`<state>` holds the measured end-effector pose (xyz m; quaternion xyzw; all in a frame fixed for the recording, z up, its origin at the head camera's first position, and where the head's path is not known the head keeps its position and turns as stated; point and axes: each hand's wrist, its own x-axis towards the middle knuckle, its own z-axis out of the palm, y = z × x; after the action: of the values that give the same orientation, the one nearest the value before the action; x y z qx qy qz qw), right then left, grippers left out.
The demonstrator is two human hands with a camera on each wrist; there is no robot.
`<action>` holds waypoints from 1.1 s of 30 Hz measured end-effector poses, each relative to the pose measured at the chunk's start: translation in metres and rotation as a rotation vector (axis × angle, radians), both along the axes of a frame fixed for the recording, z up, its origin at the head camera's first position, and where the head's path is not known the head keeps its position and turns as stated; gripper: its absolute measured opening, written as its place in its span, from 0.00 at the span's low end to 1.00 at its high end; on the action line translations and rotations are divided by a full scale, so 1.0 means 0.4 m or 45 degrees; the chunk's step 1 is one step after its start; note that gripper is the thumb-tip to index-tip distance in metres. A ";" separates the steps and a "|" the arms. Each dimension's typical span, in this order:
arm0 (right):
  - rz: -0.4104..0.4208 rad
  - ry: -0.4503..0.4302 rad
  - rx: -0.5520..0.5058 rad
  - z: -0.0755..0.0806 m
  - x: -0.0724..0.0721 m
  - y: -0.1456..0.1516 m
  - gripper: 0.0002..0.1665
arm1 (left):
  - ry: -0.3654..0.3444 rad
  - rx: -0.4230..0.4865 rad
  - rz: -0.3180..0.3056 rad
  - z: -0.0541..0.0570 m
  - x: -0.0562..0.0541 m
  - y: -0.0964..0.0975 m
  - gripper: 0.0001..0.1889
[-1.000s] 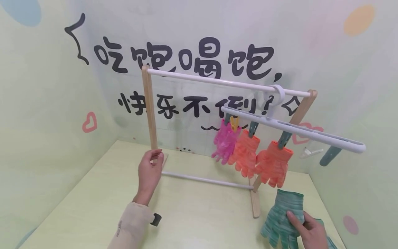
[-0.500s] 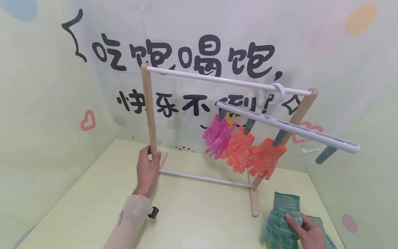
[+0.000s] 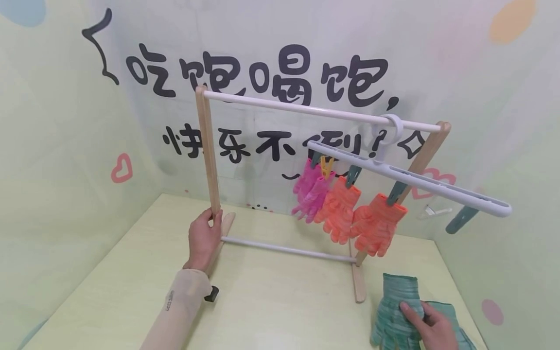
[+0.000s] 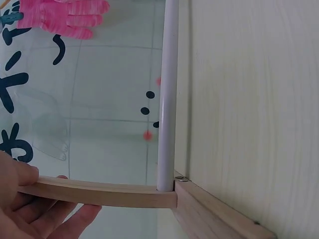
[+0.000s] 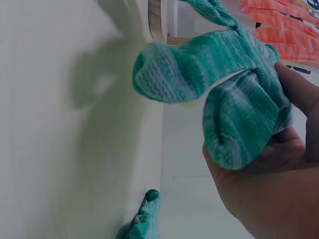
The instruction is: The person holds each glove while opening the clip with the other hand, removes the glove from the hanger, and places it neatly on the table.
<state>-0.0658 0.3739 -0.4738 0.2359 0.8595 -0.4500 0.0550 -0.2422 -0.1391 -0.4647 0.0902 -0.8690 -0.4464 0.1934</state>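
Note:
My left hand [image 3: 204, 240] grips the lower part of the left wooden post [image 3: 207, 160] of a drying rack. In the left wrist view, thumb and fingers lie on either side of that post [image 4: 109, 193]. At the lower right my right hand [image 3: 435, 330] pinches a green striped glove [image 3: 397, 306] between thumb and fingers, cuff upward. A second green glove [image 3: 444, 311] lies behind this hand, partly hidden. From the rack's top bar [image 3: 306, 111] hangs a white clip hanger [image 3: 407, 177], bearing pink gloves [image 3: 312, 194] and orange gloves [image 3: 379, 226].
Grey clips [image 3: 352, 176] and a yellow clip [image 3: 325, 167] hold the hung gloves. At the hanger's right end hangs a bare grey clip [image 3: 461, 219]. The rack stands on a pale table [image 3: 280, 301] before a wall with black lettering [image 3: 290, 73].
My left hand has closed round the post from the left. The hanger and its gloves swung left, then slightly back right. The right hand keeps the green glove with little movement.

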 end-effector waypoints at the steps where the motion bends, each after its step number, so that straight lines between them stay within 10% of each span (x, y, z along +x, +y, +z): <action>1: 0.012 -0.012 0.002 -0.001 -0.001 0.000 0.34 | -0.001 -0.005 -0.002 0.000 0.000 -0.001 0.17; 20: 0.105 -0.073 0.048 -0.032 -0.022 -0.005 0.35 | 0.036 -0.072 0.000 -0.006 0.001 -0.002 0.16; 33: 0.287 -0.194 0.235 -0.083 -0.036 0.028 0.56 | 0.038 -0.070 0.001 -0.004 0.000 -0.001 0.16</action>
<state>-0.0803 0.3853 -0.5068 0.1754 0.9116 -0.3409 0.1485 -0.2421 -0.1395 -0.4665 0.0785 -0.8779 -0.4235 0.2091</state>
